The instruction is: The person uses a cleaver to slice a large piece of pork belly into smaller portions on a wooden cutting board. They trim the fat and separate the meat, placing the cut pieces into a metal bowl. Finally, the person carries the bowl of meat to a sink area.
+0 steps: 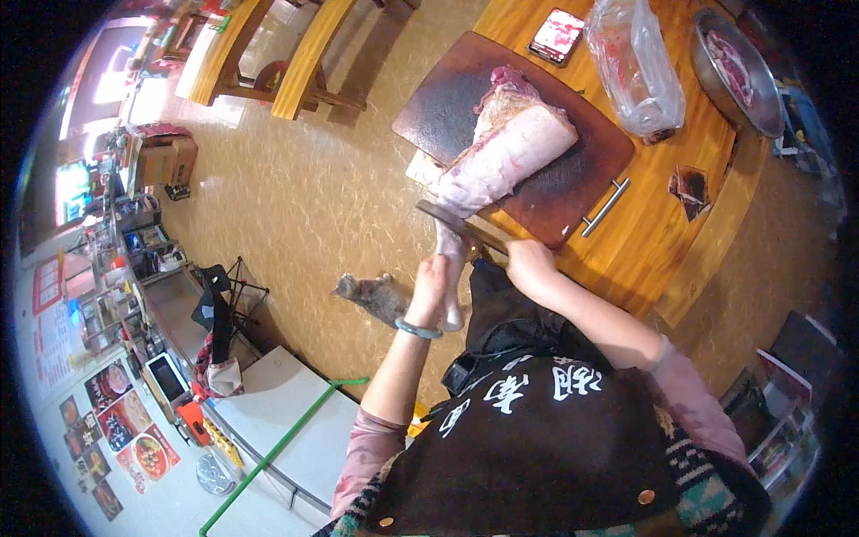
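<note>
A large skin-on leg of meat [513,151] lies on a dark brown cutting board [590,144], its thin shank end reaching past the board's edge toward me. My left hand [431,285] is wrapped around that shank, below the board's edge. In my right hand [532,265] is a knife [463,227]; its blade lies across the narrow part of the shank, just above my left hand. Whether the edge has cut into the skin cannot be made out. The knife's handle is mostly hidden by my fingers.
On the wooden table [617,275] are a phone [558,35], a clear plastic bag [637,74] with red stains, and a metal basin [755,50] holding meat. A grey cat [376,299] is on the floor. Wooden benches [309,57] stand farther off, a white counter [295,403] at left.
</note>
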A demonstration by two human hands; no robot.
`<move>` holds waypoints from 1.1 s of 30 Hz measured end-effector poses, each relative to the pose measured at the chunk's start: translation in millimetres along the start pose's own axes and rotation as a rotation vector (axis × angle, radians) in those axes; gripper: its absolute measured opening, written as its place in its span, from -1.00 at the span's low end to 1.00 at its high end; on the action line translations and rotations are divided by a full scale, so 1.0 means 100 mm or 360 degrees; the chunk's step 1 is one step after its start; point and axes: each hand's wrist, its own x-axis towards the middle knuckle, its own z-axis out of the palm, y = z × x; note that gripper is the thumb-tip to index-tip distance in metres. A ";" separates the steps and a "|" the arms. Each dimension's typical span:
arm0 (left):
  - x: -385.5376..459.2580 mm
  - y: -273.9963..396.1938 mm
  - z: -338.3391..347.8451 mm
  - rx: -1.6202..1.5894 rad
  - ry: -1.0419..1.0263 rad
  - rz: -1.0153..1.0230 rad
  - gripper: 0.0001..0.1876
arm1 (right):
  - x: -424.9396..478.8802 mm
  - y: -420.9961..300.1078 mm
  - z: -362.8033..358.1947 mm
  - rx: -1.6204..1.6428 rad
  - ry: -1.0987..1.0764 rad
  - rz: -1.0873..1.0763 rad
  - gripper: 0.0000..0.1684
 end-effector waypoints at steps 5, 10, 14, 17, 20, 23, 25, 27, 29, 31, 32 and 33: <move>-0.07 0.04 0.03 -0.0324 0.0076 0.0071 -0.70 | 0.74 -0.15 0.15 0.0065 0.0033 -0.0124 -0.75; 0.03 -0.19 -0.29 -0.0383 0.0146 -0.0079 -0.67 | 0.68 0.38 -0.35 0.1321 -0.0548 0.0201 -0.73; 0.01 -0.13 -0.34 -0.0424 0.0062 -0.0146 -0.69 | 0.35 0.45 -0.38 0.0553 -0.0158 0.0122 -0.73; 0.04 -0.26 -0.37 -0.0342 0.0113 0.0091 -0.69 | 0.04 0.38 -0.15 0.0310 0.0177 -0.0137 -0.81; -0.05 -0.13 -0.29 -0.0097 0.0068 0.0098 -0.70 | -0.11 0.23 0.03 0.0161 0.0015 -0.0193 -0.82; -0.15 -0.05 -0.14 -0.0110 -0.0030 0.0003 -0.69 | 0.14 -0.09 0.04 0.0124 -0.0047 -0.0083 -0.82; -0.13 -0.01 -0.16 -0.0031 0.0001 0.0113 -0.67 | 0.28 -0.21 -0.01 0.0070 -0.0096 -0.0154 -0.81; -0.01 -0.22 -0.33 0.0067 0.0002 0.0280 -0.66 | 0.27 -0.21 -0.04 0.0051 -0.0120 -0.0172 -0.81; -0.01 -0.15 -0.31 0.0199 0.0020 0.0210 -0.59 | 0.04 -0.09 -0.02 0.0063 -0.0124 -0.0131 -0.80; -0.04 -0.17 -0.27 0.0479 -0.0027 0.0134 -0.61 | -0.02 -0.08 -0.01 0.0017 -0.0099 -0.0101 -0.79; -0.06 -0.19 -0.24 0.0511 -0.0052 0.0029 -0.62 | 0.07 -0.15 0.01 0.0009 -0.0133 -0.0105 -0.81; -0.21 -0.03 -0.07 -0.0043 -0.0015 -0.0111 -0.72 | 0.18 -0.22 0.00 0.0003 -0.0165 -0.0106 -0.83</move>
